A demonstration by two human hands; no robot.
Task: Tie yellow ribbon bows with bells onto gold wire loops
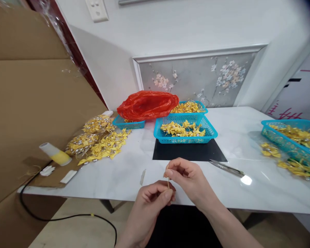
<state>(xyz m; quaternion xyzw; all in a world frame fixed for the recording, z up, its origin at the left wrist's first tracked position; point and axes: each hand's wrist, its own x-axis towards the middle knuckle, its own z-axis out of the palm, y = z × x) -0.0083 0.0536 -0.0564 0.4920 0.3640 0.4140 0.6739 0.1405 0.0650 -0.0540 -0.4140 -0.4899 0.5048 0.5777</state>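
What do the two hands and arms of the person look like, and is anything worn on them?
Both hands are bare: the left hand and the right hand show no gloves, and no rings or watch can be seen. The forearms are also uncovered, with no sleeve in view down to the picture's lower edge. The fingernails look short and unpainted. No markings or bands are visible.

Thin strand pinched between both hands: too small to identify. Right-hand basket cut by frame edge. Red bag hides basket behind.
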